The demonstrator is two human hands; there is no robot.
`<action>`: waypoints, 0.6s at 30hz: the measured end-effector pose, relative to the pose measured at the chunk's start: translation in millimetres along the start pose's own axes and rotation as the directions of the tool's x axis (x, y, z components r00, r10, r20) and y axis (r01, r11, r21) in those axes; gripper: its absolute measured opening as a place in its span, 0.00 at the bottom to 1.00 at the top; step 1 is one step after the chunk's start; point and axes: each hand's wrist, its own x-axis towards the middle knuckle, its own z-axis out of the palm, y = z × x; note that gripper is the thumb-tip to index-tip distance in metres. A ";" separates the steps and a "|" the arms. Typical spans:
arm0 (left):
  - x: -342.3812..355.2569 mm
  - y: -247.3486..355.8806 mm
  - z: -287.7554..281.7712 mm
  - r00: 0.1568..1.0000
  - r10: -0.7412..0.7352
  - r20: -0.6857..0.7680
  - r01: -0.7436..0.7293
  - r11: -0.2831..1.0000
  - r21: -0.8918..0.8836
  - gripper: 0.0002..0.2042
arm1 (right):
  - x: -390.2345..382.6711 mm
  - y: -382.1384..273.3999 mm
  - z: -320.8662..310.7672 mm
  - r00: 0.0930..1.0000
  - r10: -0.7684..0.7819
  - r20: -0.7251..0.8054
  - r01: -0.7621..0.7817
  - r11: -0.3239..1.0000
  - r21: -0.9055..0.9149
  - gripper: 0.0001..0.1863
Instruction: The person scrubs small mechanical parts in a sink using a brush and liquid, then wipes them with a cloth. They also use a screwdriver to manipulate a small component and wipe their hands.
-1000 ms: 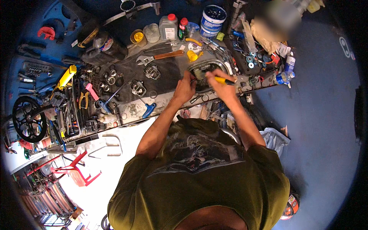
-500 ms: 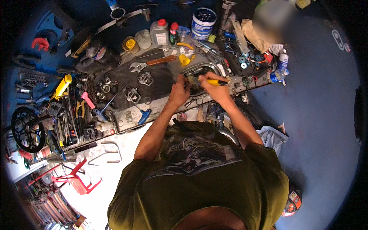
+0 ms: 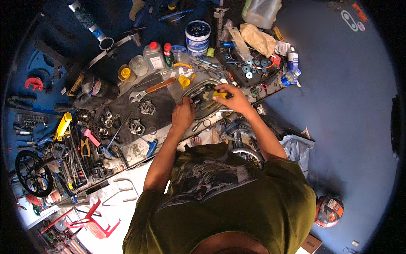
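My right hand grips a yellow-handled tool, apparently a brush, over a metal tray with dark contents. My left hand is at the tray's left side, fingers curled on a small metal part whose shape is mostly hidden. Just behind my hands are a small yellow cup and an adjustable wrench with an orange-brown handle. Two metal assemblies rest on the dark mat to the left of my left hand.
Tools crowd the bench's left end around a black wheel-shaped part. Bottles, containers and a white-blue bucket line the back. A parts tray sits at right. Below are a red chair, a grey bag and a helmet.
The view has shifted, so the bench appears lower and further left. Both hands stay at the tray; my right hand has changed its angle on the yellow tool.
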 end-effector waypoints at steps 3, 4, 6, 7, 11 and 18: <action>3.2 -1.7 7.1 0.997 0.074 -0.005 -0.072 0.983 0.171 0.13 | -2.8 12.9 -20.4 0.986 0.133 -0.098 -0.128 0.990 0.052 0.19; 3.8 0.2 8.9 0.995 0.103 0.001 -0.100 0.967 0.236 0.13 | -3.8 16.0 -26.5 0.980 0.151 -0.127 -0.142 0.987 0.079 0.18; 6.1 4.4 13.7 0.987 0.162 0.006 -0.155 0.934 0.320 0.12 | -12.9 27.2 -34.4 0.960 0.259 -0.106 -0.244 0.960 0.139 0.14; 7.6 7.0 16.4 0.981 0.192 0.001 -0.181 0.923 0.340 0.11 | -17.9 38.4 -34.7 0.960 0.259 -0.107 -0.243 0.960 0.140 0.14; 12.8 -3.1 30.4 0.972 0.235 -0.006 -0.208 0.871 0.445 0.12 | -18.5 35.2 -28.3 0.971 0.217 -0.095 -0.223 0.974 -0.048 0.12; 18.8 41.9 -14.4 0.985 0.173 -0.006 -0.164 0.944 0.287 0.18 | -14.8 13.2 -33.3 0.992 -0.075 -0.099 0.020 0.881 -0.473 0.13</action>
